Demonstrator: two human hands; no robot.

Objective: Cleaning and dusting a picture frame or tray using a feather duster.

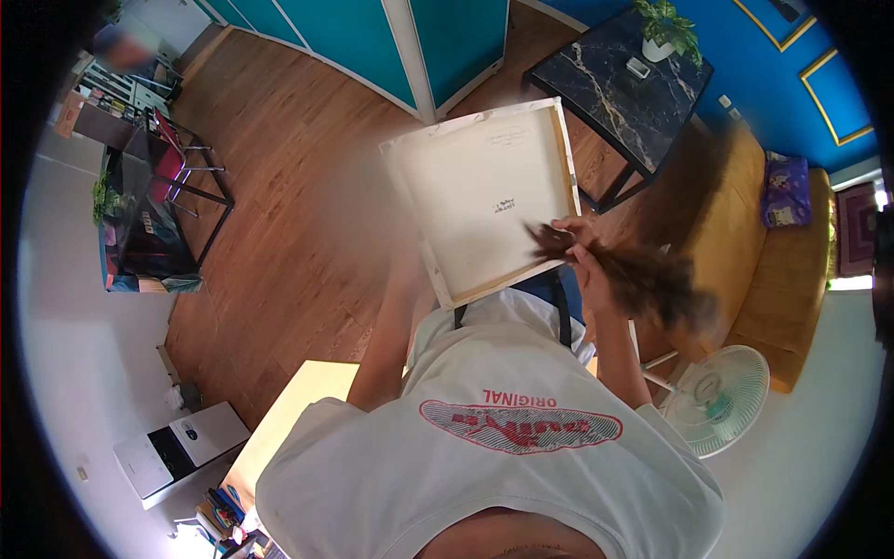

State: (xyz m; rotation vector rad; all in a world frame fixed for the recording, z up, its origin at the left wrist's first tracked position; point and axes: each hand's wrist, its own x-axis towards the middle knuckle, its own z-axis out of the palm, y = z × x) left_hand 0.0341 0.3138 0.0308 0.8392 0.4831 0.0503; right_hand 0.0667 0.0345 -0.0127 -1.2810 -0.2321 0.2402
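The back of a stretched canvas (482,202) faces up, its wooden frame round the rim and handwriting on the cloth. My left hand (411,260), heavily blurred, is at its left edge; the fingers are not distinct, but the canvas is held up on that side. My right hand (588,262) grips a brown feather duster (653,286) over the canvas's lower right corner. Short dark feathers stick out towards the canvas, and the larger, motion-blurred bunch spreads to the right, beyond the hand.
A black marble-patterned table (614,98) with a potted plant (660,42) stands ahead right. At right are a mustard sofa (782,300) and a white fan (719,398). A light tabletop (300,405) lies behind left. A blurred person (126,52) is far left, near a red chair (170,164).
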